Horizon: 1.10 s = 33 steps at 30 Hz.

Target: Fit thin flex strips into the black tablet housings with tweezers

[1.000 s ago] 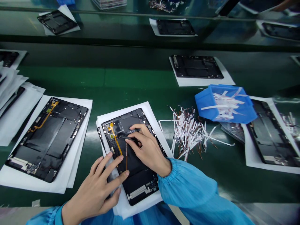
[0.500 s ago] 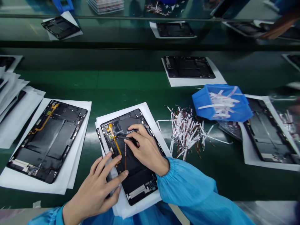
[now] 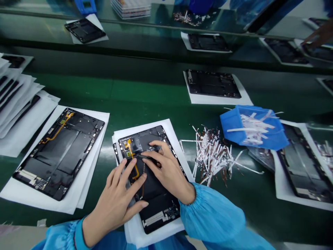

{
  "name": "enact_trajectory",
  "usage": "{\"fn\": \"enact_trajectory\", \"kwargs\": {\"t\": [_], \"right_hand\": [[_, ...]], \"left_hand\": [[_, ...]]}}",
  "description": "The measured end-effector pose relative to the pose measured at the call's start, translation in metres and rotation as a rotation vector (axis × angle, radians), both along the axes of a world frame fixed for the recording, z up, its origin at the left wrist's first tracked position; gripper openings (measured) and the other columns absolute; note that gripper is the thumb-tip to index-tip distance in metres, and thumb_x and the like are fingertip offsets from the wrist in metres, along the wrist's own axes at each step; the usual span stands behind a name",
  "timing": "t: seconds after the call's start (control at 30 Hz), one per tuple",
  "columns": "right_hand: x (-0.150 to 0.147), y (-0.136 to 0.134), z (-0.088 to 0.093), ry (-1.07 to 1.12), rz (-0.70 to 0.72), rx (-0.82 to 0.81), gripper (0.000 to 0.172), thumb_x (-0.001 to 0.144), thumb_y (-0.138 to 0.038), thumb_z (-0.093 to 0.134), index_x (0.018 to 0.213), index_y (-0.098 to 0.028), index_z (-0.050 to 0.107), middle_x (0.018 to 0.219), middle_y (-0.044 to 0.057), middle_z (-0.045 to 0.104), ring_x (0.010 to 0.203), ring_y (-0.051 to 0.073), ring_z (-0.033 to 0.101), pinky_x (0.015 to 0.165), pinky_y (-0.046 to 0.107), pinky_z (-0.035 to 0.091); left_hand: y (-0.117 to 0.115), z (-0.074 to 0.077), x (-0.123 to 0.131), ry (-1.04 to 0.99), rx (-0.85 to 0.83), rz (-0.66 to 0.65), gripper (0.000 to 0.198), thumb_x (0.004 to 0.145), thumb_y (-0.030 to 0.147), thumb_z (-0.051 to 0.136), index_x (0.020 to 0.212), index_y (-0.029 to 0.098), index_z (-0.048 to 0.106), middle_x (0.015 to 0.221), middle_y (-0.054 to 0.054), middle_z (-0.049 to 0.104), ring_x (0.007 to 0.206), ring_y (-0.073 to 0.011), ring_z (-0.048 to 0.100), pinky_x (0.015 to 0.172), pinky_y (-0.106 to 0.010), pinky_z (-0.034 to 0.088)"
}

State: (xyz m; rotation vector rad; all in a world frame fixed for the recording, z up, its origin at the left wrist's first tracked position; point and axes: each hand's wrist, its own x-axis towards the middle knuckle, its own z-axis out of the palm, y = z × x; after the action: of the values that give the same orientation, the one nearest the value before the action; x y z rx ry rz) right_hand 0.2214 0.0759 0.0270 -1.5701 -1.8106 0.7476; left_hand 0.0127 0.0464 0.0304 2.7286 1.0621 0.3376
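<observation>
A stiff but fragile black tablet chassis [image 3: 162, 205], safest held by its edges, lies pinned under a spread left hand [image 3: 114, 205] as the right hand [image 3: 169, 173] pinches a slim black tool [image 3: 147, 157].

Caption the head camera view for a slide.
The left hand steadies an opened black tablet on white paper while the right hand holds a slim black tool near its orange flex cable.
</observation>
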Motion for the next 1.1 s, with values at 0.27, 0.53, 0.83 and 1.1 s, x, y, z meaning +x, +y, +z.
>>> {"fn": "enact_trajectory", "kwargs": {"t": [0.27,0.53,0.83,1.1], "right_hand": [[0.006,0.022,0.003,0.195,-0.024,-0.066,0.003,0.088,-0.019,0.070,0.087,-0.019,0.072,0.113,0.007,0.061,0.101,0.021,0.066,0.083,0.034,0.055],[0.007,0.019,0.001,0.277,-0.032,0.005,0.003,0.085,-0.017,0.073,0.085,-0.020,0.074,0.100,0.004,0.059,0.082,0.015,0.065,0.075,0.029,0.055],[0.001,0.023,-0.011,0.118,-0.098,0.022,0.007,0.081,-0.013,0.077,0.084,-0.018,0.073,0.102,0.005,0.062,0.069,0.013,0.060,0.064,0.029,0.053],[0.001,0.024,-0.009,0.085,-0.066,0.023,0.003,0.085,-0.016,0.074,0.086,-0.019,0.073,0.103,0.005,0.062,0.071,0.014,0.061,0.066,0.029,0.052]], "left_hand": [[0.004,0.001,0.000,-0.035,0.001,0.012,0.043,0.094,0.045,0.059,0.133,0.024,0.060,0.153,-0.017,0.035,0.145,-0.0379,0.022,0.109,-0.047,0.025],[0.006,0.001,0.002,-0.045,0.019,0.016,0.039,0.095,0.042,0.058,0.130,0.025,0.062,0.149,-0.017,0.041,0.146,-0.0360,0.023,0.109,-0.046,0.026],[0.005,-0.003,0.001,-0.058,0.000,0.029,0.040,0.093,0.039,0.062,0.131,0.026,0.061,0.152,-0.016,0.039,0.144,-0.0376,0.027,0.106,-0.049,0.033],[0.005,-0.003,0.000,-0.056,-0.005,0.031,0.038,0.096,0.038,0.058,0.131,0.026,0.061,0.152,-0.017,0.037,0.145,-0.0383,0.027,0.106,-0.051,0.034]]}}
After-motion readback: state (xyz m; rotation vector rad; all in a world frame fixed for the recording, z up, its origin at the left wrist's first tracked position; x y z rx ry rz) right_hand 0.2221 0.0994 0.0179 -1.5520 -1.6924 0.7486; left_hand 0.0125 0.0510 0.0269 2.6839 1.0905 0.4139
